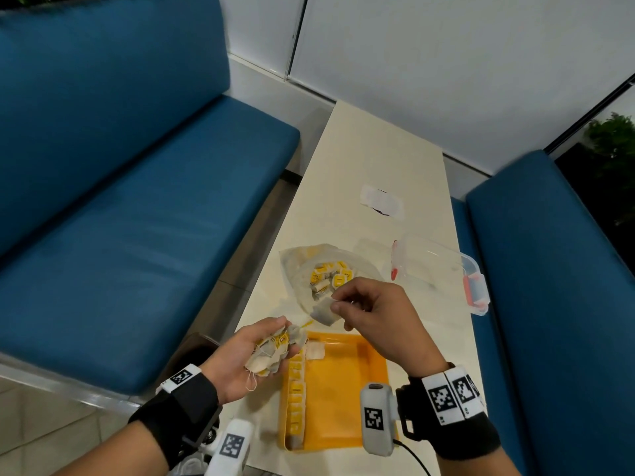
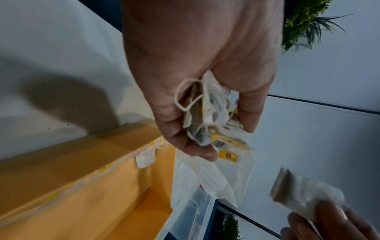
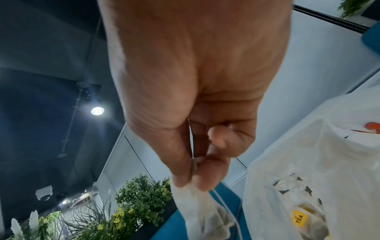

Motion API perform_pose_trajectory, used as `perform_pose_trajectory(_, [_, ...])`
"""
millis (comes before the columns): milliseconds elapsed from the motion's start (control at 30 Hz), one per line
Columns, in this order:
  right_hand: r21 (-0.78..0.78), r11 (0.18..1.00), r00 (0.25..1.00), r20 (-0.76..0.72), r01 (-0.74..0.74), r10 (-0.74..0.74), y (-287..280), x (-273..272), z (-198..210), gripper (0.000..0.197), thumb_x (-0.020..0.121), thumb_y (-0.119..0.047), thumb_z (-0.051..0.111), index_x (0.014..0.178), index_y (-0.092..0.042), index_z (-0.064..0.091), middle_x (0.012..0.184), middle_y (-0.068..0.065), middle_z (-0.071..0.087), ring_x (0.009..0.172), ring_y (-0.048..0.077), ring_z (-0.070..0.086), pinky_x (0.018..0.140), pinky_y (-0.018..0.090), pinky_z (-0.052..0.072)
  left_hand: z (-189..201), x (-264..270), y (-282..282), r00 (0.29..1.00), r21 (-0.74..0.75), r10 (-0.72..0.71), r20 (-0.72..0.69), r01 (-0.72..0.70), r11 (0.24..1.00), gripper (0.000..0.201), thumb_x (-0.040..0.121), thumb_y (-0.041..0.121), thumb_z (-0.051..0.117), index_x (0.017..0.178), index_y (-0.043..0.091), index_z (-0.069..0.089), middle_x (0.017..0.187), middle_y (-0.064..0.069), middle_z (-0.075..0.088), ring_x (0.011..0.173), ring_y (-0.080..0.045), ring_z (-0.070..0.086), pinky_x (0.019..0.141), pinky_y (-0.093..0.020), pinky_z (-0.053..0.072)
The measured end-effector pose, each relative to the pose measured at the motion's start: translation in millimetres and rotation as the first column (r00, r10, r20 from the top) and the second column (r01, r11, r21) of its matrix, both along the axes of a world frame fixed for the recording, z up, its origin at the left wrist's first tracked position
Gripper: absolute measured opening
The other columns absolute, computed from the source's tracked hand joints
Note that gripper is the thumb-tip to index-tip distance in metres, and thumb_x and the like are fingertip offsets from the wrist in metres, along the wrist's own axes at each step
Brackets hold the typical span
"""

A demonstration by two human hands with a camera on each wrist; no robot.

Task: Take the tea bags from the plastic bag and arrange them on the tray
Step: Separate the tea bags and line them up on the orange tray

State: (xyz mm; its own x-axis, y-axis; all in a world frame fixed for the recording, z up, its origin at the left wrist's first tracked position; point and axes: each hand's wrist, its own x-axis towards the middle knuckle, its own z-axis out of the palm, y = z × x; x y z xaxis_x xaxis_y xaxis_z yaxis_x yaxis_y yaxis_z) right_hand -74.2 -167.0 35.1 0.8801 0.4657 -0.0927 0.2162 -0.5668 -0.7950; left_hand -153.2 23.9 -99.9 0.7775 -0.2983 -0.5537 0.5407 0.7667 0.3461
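One plastic bag [image 1: 330, 273] lies open on the table [image 1: 378, 159], just beyond the far edge of one yellow tray [image 1: 343, 400]. Inside the bag sits a heap of tea bags with yellow tags [image 1: 331, 278]; they overlap too much for an exact count — roughly ten tags show.

On the tray, one column of tea bags [image 1: 296, 396] runs along the left wall, yellow tags up; about seven or eight can be made out, though the near end is blurred. One further white tea bag [image 1: 314, 351] lies at the tray's far left corner.

Left hand [image 1: 254, 359]: palm up, fingers curled round a bunch of tea bags [image 1: 275, 352] with tangled strings — several, number not readable. The hand hovers over the tray's left edge. The left wrist view confirms the clasp: fingers and thumb closed on the bundle [image 2: 207, 116].

Right hand [image 1: 374, 321]: thumb and forefinger pressed together on the top edge of a single tea bag [image 1: 323, 312], which hangs below them, between the plastic bag and the tray. The remaining fingers are loosely bent. The right wrist view shows the same pinch [image 3: 197, 178].

One clear plastic container [image 1: 443, 273] with red clasps stands at the table's right edge, well apart from the tray. One white paper item [image 1: 381, 201] lies farther along the table.
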Motion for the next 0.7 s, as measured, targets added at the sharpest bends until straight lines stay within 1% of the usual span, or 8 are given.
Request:
perform_pose_trajectory(100, [-0.005, 1.0, 0.995, -0.101, -0.026, 0.025, 1, 1, -8, 0.005, 0.088, -0.01, 0.073, 0.086, -0.014, 0.073, 0.064, -0.009, 0.067, 0.055, 0.015, 0.064, 0.059, 0.02, 0.05, 0, -1, -1, 0.997, 0.099, -0.019, 0.072, 0.012, 0.995, 0.025, 0.09, 0.019, 0.071, 0.112, 0.007, 0.068, 0.104, -0.017, 0.069, 0.088, -0.026, 0.07, 0.065, -0.033, 0.05])
perform_pose_trajectory(233, [0.048, 0.995, 0.959, -0.268, -0.087, 0.097, 4, 0, -18, 0.004, 0.091, -0.006, 0.069, 0.088, -0.004, 0.07, 0.064, 0.011, 0.066, 0.05, 0.02, 0.058, 0.051, 0.019, 0.044, 4, -2, 1, 0.987, 0.178, -0.074, 0.144, 0.048, 0.983, 0.033, 0.087, 0.014, 0.074, 0.119, 0.007, 0.071, 0.103, -0.023, 0.069, 0.09, -0.029, 0.067, 0.066, -0.034, 0.044])
perform_pose_trajectory(300, [0.075, 0.994, 0.931, -0.352, -0.074, 0.095, 7, 0, -24, 0.005, 0.092, -0.007, 0.069, 0.09, -0.002, 0.069, 0.065, 0.013, 0.065, 0.049, 0.02, 0.054, 0.049, 0.023, 0.044, 6, -2, 1, 0.979, 0.196, -0.109, 0.17, 0.075, 0.978, 0.038, 0.088, 0.016, 0.076, 0.125, 0.008, 0.068, 0.107, -0.024, 0.069, 0.09, -0.028, 0.068, 0.066, -0.033, 0.046])
perform_pose_trajectory(367, [0.072, 0.996, 0.918, -0.388, -0.051, 0.076, 10, 1, -32, 0.007, 0.091, -0.009, 0.069, 0.091, -0.002, 0.069, 0.064, 0.013, 0.064, 0.047, 0.019, 0.051, 0.048, 0.025, 0.043, 7, -2, 0, 0.971, 0.19, -0.142, 0.191, 0.105, 0.976, 0.048, 0.086, 0.024, 0.081, 0.128, 0.006, 0.066, 0.109, -0.024, 0.069, 0.089, -0.027, 0.069, 0.062, -0.031, 0.051])
perform_pose_trajectory(433, [0.059, 0.998, 0.92, -0.388, -0.033, 0.053, 12, 1, -37, 0.009, 0.091, -0.01, 0.07, 0.091, -0.001, 0.069, 0.063, 0.011, 0.064, 0.046, 0.017, 0.049, 0.047, 0.025, 0.041, 10, -1, -1, 0.957, 0.187, -0.183, 0.223, 0.142, 0.972, 0.052, 0.081, 0.035, 0.081, 0.122, 0.006, 0.068, 0.107, -0.021, 0.069, 0.086, -0.024, 0.068, 0.06, -0.03, 0.052])
perform_pose_trajectory(533, [0.037, 0.999, 0.931, -0.363, -0.02, 0.032, 13, 1, -41, 0.01, 0.09, -0.011, 0.071, 0.09, -0.002, 0.069, 0.06, 0.008, 0.064, 0.045, 0.016, 0.048, 0.047, 0.023, 0.041, 10, 0, -2, 0.94, 0.191, -0.221, 0.26, 0.174, 0.966, 0.048, 0.085, 0.045, 0.072, 0.115, 0.008, 0.072, 0.106, -0.018, 0.068, 0.084, -0.022, 0.066, 0.06, -0.028, 0.052])
perform_pose_trajectory(600, [0.029, 0.999, 0.936, -0.352, -0.017, 0.026, 14, 2, -41, 0.011, 0.09, -0.012, 0.071, 0.09, -0.001, 0.068, 0.059, 0.007, 0.064, 0.044, 0.015, 0.048, 0.047, 0.023, 0.041, 10, 1, -3, 0.938, 0.228, -0.226, 0.264, 0.167, 0.959, 0.046, 0.081, 0.041, 0.077, 0.108, 0.005, 0.072, 0.104, -0.02, 0.069, 0.082, -0.023, 0.067, 0.058, -0.028, 0.052])
perform_pose_trajectory(700, [0.034, 0.999, 0.934, -0.357, -0.02, 0.031, 13, 3, -42, 0.012, 0.09, -0.013, 0.072, 0.09, -0.002, 0.069, 0.059, 0.006, 0.063, 0.044, 0.014, 0.048, 0.047, 0.023, 0.041, 11, 5, -4, 0.942, 0.266, -0.219, 0.254, 0.15, 0.952, 0.03, 0.072, 0.022, 0.087, 0.088, 0.004, 0.069, 0.101, -0.026, 0.068, 0.077, -0.027, 0.069, 0.06, -0.03, 0.055])
